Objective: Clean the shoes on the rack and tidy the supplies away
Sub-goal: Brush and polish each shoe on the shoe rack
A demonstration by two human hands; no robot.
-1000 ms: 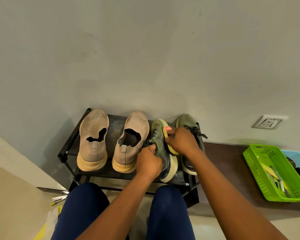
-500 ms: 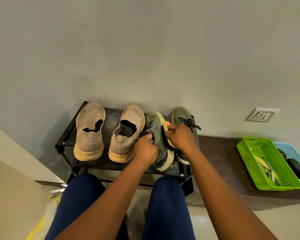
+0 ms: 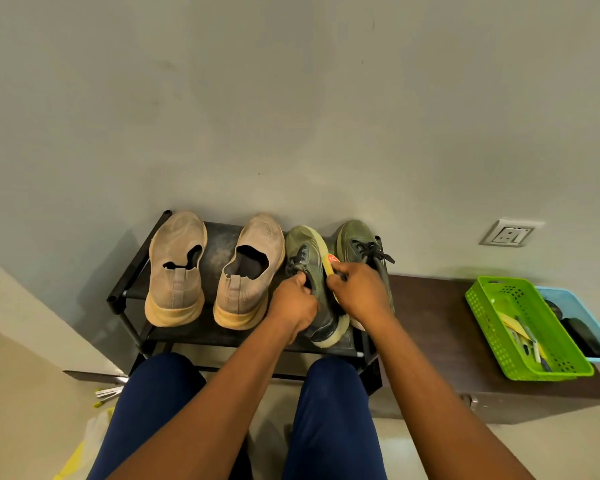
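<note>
Grey wall (image 3: 291, 98) behind, white wall socket (image 3: 508, 233) low on right. Dark brown low ledge (image 3: 437, 327) along wall. Beige floor (image 3: 21, 393). Yellow-white bag (image 3: 84, 448) at bottom left, partly cut off.

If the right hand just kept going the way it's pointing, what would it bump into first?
Probably the tilted green shoe: the right hand points up-left at its pale sole, gripping something with a red label against it. Depth is hard to judge.
</note>
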